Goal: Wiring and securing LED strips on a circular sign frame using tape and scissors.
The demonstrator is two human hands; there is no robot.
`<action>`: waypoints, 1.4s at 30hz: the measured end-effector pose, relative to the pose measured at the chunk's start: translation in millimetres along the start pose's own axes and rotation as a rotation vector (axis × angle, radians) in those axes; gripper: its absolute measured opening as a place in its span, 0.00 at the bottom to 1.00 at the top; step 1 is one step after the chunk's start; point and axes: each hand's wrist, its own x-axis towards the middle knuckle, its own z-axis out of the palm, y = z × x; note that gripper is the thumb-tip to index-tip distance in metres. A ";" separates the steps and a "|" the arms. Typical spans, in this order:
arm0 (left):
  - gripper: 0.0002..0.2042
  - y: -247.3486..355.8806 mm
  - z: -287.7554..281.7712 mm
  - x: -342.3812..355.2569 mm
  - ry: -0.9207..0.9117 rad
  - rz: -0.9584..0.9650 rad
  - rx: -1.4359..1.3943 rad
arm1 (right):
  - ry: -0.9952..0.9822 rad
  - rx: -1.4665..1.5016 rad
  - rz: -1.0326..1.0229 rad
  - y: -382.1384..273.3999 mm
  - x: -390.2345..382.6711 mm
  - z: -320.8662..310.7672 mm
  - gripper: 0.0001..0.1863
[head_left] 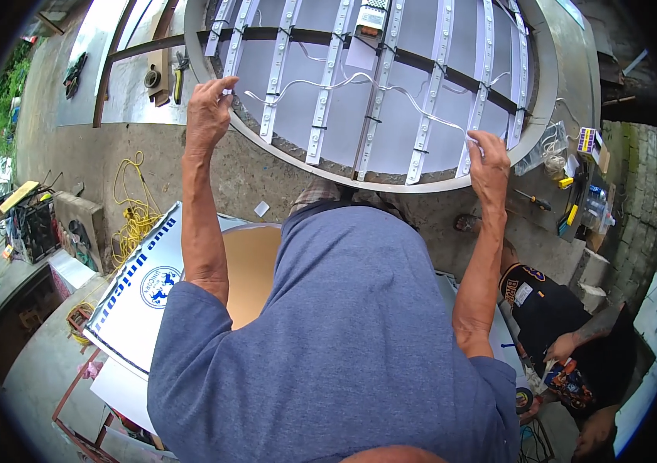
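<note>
A large round sign frame (458, 183) with a pale rim lies before me. Rows of white LED strips (318, 123) cross its inside, tied to dark metal bars. A small power supply (371, 21) sits among them at the far side. A thin white wire (297, 83) runs in waves over the strips, its one end loose near the left rim. My right hand (489, 170) pinches this wire at the right near rim. At the left rim, my left hand (209, 116) is closed with fingertips around a tiny white bit I cannot make out.
Yellow cable (135, 220) lies coiled on the ground at left. Pliers (179, 77) and a tape roll (152, 78) rest beyond my left hand. A screwdriver (533, 200) lies at right. A co-worker in black (567, 316) is low at my right.
</note>
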 end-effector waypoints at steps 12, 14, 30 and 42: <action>0.17 3.5 12.4 -6.9 -0.080 0.070 0.295 | -0.004 -0.097 -0.022 29.9 -18.1 33.4 0.13; 0.17 1.7 17.8 -3.2 -0.069 0.065 0.385 | -0.011 -0.079 0.058 31.8 -15.2 35.0 0.14; 0.06 12.8 14.3 1.2 -0.073 -0.055 0.364 | 0.000 -0.133 0.093 35.5 -17.1 43.4 0.14; 0.04 15.3 49.7 -0.1 0.160 0.028 0.289 | -0.024 -0.144 0.187 35.9 -17.1 38.9 0.13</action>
